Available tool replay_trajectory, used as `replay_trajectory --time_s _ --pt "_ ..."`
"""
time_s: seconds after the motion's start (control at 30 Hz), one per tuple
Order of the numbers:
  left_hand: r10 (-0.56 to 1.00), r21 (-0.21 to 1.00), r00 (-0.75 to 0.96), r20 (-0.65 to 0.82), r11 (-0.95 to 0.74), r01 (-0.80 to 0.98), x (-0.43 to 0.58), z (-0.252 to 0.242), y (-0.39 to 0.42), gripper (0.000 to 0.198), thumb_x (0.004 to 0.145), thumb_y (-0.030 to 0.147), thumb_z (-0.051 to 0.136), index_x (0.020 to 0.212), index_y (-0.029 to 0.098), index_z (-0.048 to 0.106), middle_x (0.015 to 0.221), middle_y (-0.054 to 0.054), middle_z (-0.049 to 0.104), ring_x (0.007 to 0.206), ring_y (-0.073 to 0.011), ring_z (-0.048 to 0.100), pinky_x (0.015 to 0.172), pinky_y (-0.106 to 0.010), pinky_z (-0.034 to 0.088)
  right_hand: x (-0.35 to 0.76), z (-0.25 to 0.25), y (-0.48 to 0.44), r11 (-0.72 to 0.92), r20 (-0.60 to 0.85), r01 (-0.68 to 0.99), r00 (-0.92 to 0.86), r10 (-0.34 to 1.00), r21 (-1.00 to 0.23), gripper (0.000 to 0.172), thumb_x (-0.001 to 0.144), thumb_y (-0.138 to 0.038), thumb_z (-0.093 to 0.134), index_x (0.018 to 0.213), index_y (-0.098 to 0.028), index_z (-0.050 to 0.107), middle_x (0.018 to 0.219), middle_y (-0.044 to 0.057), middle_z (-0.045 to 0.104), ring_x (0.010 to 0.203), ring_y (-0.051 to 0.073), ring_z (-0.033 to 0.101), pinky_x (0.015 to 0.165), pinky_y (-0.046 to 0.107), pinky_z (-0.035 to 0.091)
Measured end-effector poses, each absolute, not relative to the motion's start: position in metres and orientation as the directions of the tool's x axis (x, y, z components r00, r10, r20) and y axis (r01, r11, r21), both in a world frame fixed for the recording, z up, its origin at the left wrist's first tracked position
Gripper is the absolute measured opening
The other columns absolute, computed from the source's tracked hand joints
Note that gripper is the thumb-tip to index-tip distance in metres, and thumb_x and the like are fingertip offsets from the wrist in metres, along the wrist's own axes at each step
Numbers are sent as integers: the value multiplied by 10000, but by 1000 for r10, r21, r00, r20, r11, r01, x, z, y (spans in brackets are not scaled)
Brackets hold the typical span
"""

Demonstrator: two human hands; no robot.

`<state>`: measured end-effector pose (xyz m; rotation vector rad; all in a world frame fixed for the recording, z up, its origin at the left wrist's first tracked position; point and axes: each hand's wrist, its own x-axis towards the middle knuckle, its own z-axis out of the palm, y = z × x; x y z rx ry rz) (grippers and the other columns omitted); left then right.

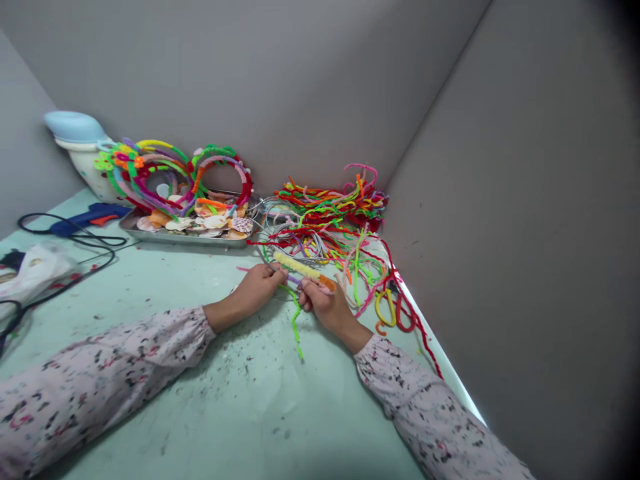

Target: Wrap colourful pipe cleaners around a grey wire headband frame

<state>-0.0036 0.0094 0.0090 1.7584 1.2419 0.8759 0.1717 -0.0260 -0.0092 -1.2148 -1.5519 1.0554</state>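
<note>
Between my two hands is a thin headband partly wrapped in fuzzy pipe cleaner, with a pale yellow stretch, an orange stretch and a purple one nearer me. My left hand pinches its left side, where a bare grey end sticks up past the fingers. On the other side my right hand is closed on the band below the orange part, fingers curled and thumb on top. A bright green pipe cleaner dangles down between the hands toward the table; where it is fastened is hidden.
Wrapped headbands lean on a metal tray of shell-like pieces. Pipe cleaners heap at the back right, beside scissors with red and yellow handles. A blue glue gun, black cord and blue-lidded container stand left. Grey walls enclose the table.
</note>
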Motion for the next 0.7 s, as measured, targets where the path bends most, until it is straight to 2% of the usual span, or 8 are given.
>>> replay_trajectory --time_s 0.2,0.37,0.47,0.7 --pt "972 902 230 43 -136 410 -3 13 7 298 762 407 489 580 175 528 560 3 499 571 -154 443 535 -275 339 172 -7 -26 159 131 197 -149 980 -967 257 869 -293 477 661 -184 583 573 -24 588 501 100 537 532 224 425" --pt "960 957 279 12 -92 274 -3 17 1 225 769 375 507 682 173 556 503 44 411 501 -127 366 484 -253 272 172 -1 -23 40 24 145 -114 993 -989 208 846 -305 488 708 -182 583 572 -27 591 482 95 530 489 212 405" --pt "951 965 309 20 -99 243 -2 17 -1 155 759 319 498 705 177 534 516 54 398 496 -117 344 481 -246 261 172 0 -20 -8 -22 129 -106 994 -992 184 827 -293 487 719 -184 589 563 -30 590 470 91 521 463 201 385" --pt "945 945 320 68 -164 283 -3 16 -2 139 783 302 505 730 180 546 562 54 440 542 -121 378 525 -243 313 174 3 -19 -52 -66 120 -117 991 -991 161 808 -283 485 716 -184 572 553 -30 596 455 92 517 439 196 381"
